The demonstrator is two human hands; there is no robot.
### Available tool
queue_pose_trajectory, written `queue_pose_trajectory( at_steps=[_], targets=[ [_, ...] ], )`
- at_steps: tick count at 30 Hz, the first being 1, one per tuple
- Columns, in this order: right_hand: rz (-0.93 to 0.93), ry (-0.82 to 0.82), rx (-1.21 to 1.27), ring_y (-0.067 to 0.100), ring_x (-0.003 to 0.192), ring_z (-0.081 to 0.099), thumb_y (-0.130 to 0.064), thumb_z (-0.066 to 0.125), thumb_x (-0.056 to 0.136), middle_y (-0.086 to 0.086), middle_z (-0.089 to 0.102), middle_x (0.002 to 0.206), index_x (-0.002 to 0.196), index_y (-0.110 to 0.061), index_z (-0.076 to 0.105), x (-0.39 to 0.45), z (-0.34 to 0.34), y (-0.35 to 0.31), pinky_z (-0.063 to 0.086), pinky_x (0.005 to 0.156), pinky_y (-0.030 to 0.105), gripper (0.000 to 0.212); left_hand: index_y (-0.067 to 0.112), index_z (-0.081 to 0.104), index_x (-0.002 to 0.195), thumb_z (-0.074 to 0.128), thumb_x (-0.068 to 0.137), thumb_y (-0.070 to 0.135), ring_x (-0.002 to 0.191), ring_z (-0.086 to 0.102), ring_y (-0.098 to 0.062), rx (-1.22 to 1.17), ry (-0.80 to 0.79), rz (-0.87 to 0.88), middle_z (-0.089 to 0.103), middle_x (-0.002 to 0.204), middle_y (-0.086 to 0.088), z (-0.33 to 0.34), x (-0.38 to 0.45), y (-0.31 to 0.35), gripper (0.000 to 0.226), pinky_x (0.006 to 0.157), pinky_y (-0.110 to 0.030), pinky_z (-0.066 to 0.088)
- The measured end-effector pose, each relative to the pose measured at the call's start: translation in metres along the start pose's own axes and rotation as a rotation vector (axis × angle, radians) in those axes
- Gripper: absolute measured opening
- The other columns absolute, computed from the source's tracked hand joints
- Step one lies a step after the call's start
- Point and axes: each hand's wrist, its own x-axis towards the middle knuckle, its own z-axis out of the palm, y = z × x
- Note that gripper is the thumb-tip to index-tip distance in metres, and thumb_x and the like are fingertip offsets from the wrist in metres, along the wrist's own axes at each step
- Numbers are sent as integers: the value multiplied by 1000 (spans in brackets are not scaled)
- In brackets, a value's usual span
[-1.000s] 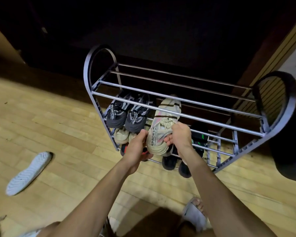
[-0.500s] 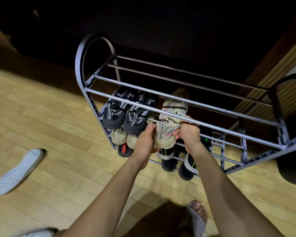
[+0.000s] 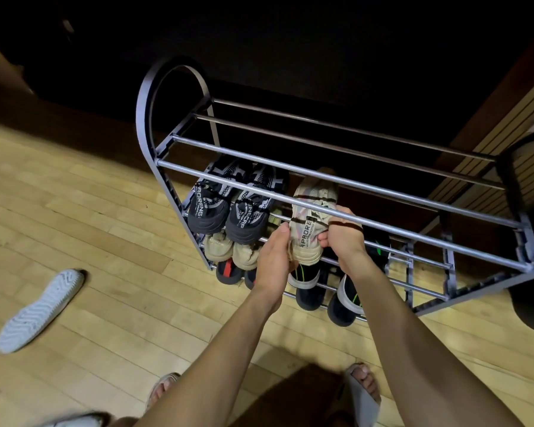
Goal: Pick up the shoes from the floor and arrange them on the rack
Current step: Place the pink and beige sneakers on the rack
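Nearest the camera, two sandalled feet stand on the wooden floor (image 3: 111,303), and both bare forearms reach forward from them toward the rack (image 3: 346,208). Off to the left, well apart from the rack, a white shoe (image 3: 39,311) lies sole-up on the boards — by the look of it one of those left to collect.

Further out, the left hand (image 3: 273,261) and the right hand (image 3: 344,238) meet at the heel of a beige sneaker (image 3: 310,223). The left thumb and fingers pinch its left side; the right hand's fingers curl round the heel from the right. The sneaker points toe-inward on the second tier, passing under the front rail of the top tier, with its heel hanging just past the front bar.

Beside it to the left sits a pair of black sneakers (image 3: 228,211), toes inward as well. Below them a beige pair occupies the next tier, and dark shoes with green and red accents fill the lowest one. Beyond the rack everything is too dark to read.

The step in hand looks like seating this sneaker. The next move likely calls for a short push inward until the sole bears on both bars, parallel to the black pair, then letting go without dragging the heel back — and afterwards a turn left for the white shoe.
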Motion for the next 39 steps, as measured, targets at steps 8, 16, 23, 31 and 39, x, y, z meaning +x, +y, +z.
queue_pose_trajectory(
  at_steps=[8,16,23,31,39],
  targets=[
    [3,-14,-46,17,54,48,-27,38,104,8,54,64,114,-21,53,-3,-8,-3,46,57,26,19,39,65,95,33,103,33,92,63,9,40,-9,46,70,93,23,-4,-4,1,33,85,-25,50],
    [-81,-61,-166,20,69,52,-25,41,96,2,59,73,78,-15,61,-40,-21,-1,44,67,38,29,35,62,115,40,98,42,113,57,-2,190,20,153,66,118,13,-32,-34,16,28,97,-33,47],
    [-127,-126,-102,17,87,56,-32,45,98,-5,63,85,90,-25,66,-113,-8,-14,46,89,40,24,26,71,105,49,90,41,105,64,-9,286,121,250,72,106,8,-84,-103,37,31,98,-39,49],
    [-191,-263,-28,13,72,50,-23,43,98,-2,61,79,95,-17,69,-195,21,-60,38,62,25,27,18,68,94,40,99,25,91,61,-16,208,343,346,72,103,-8,-177,-181,81,30,78,-33,48],
    [-305,-417,-35,10,59,47,-27,38,98,-4,61,67,95,-15,71,-278,67,-113,33,52,22,35,13,67,89,36,100,21,78,60,-13,134,477,464,72,86,-3,-241,-264,110,34,71,-31,47]
  ],
)
